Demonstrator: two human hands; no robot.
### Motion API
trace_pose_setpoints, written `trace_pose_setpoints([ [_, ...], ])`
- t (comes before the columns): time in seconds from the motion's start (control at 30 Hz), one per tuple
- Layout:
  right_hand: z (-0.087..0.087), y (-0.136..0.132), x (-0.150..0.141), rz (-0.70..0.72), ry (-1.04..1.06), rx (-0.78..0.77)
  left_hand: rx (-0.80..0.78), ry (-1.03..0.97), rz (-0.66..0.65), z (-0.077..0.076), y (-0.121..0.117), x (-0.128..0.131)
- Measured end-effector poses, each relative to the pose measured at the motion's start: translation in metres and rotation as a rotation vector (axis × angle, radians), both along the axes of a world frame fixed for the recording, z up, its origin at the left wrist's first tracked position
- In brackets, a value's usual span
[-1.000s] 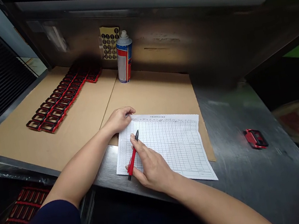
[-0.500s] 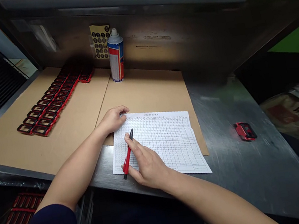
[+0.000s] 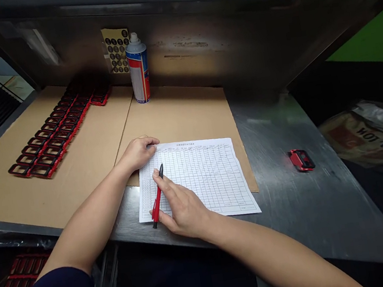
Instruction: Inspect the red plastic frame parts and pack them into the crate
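Observation:
A red and black pen (image 3: pixel 157 201) is held in my right hand (image 3: pixel 186 206), between the thumb and the fingers. Its black end points up and away from me. Below that hand lies a white printed form (image 3: pixel 203 175), a grid of rows and columns with small marks along the top. My left hand (image 3: pixel 137 152) is at the form's upper left corner, fingers bent and thumb at the paper's edge. Part of its grip is hidden. The sheet lies partly on cardboard (image 3: pixel 186 110) and partly on the metal table (image 3: pixel 288 215).
Rows of red and black frames (image 3: pixel 50 136) lie on the cardboard at left; one similar red and black part (image 3: pixel 301 160) sits alone at right. A spray can (image 3: pixel 138 70) stands at the back beside a sticker sheet (image 3: pixel 116 51). More red parts (image 3: pixel 21 279) are low at left.
The whole view has shifted slightly, with things sitting a little further left and up. Both hands keep their places on the form, and the pen stays in my right hand.

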State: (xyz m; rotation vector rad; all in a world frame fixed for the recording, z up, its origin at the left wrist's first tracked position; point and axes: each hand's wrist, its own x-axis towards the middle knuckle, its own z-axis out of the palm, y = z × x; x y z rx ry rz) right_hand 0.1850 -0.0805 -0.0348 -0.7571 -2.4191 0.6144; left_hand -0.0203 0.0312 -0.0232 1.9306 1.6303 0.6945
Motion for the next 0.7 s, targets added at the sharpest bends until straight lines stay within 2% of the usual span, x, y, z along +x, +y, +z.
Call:
trace_pose_setpoints([
  [0.7,0.0,0.0,0.001,0.013,-0.006,0.025,-0.032,-0.006,0.014,0.0061,-0.0037,0.0022],
])
